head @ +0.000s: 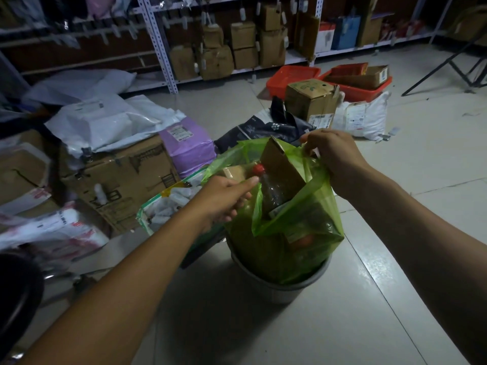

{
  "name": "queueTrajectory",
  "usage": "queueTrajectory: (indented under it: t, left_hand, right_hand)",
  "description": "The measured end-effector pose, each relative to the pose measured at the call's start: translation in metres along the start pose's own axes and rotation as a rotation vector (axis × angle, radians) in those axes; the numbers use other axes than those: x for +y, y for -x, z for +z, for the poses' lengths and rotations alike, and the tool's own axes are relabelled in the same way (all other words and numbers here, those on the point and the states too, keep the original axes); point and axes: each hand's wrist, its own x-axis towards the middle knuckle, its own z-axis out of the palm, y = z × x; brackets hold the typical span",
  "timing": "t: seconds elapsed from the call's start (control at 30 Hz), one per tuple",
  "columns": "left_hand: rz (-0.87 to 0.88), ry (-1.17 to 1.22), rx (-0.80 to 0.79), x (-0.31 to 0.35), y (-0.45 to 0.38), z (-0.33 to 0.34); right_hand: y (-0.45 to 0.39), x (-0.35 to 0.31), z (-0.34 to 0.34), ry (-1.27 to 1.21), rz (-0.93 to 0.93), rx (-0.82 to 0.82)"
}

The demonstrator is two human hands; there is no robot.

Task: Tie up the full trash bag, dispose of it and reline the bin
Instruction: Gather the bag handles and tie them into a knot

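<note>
Two hands, left hand [224, 198], right hand [334, 156], gripping one green bag [303, 233], one bin [276, 285]

The place was a parcel storeroom: metal shelving [158, 35] held taped cartons [242, 35], and labelled mailers [110, 119] and boxes [311, 101] covered the tiled floor [395, 233].

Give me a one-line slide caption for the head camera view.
Both hands, left and right, grip the green trash bag edges above the grey bin.
</note>
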Motion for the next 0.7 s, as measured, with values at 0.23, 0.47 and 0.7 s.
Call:
queueTrajectory:
  t: [0.23, 0.47, 0.7]
  left_hand:
    - [0.13, -0.234, 0.087, 0.008, -0.009, 0.025]
    - [0.136, 0.197, 0.099, 0.01, -0.006, 0.02]
    - [0.066, 0.517, 0.095, 0.023, -0.004, 0.018]
  right_hand:
    - [0.009, -0.002, 0.002, -0.006, 0.031, -0.128]
    - [0.015, -0.004, 0.007, 0.042, -0.003, -0.226]
    - [0.026, 0.001, 0.021, 0.23, -0.065, -0.356]
